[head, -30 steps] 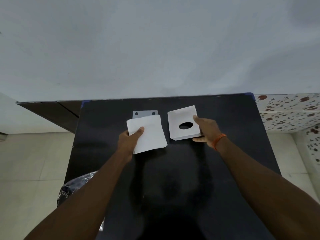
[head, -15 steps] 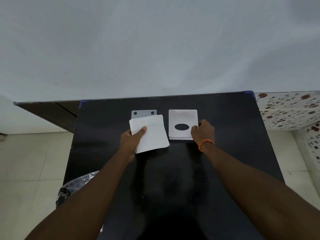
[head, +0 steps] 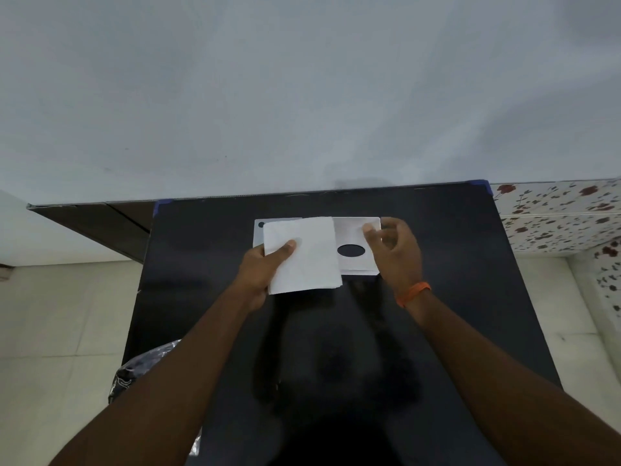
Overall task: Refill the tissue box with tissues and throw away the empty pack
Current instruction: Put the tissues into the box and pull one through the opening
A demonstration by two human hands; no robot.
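My left hand (head: 263, 272) grips a stack of white tissues (head: 307, 260), thumb on top, held just above the black table (head: 447, 297). The stack's right edge overlaps the left side of the white tissue box (head: 354, 230), which lies flat with its dark oval opening facing up. My right hand (head: 400, 260) hovers at the box's right side with fingers curled and apart and nothing in it. An orange band is on that wrist. A grey flat piece with a dark dot (head: 260, 230) peeks out behind the tissues, mostly hidden.
A bin lined with a shiny black bag (head: 134, 375) stands on the floor at the table's left front. A wall runs along the table's far edge. A flower-patterned tiled ledge (head: 554, 213) lies to the right.
The tissue stack in my left hand has moved right and now overlaps the box's left side. My right hand has come off the box's right edge and opened above it.
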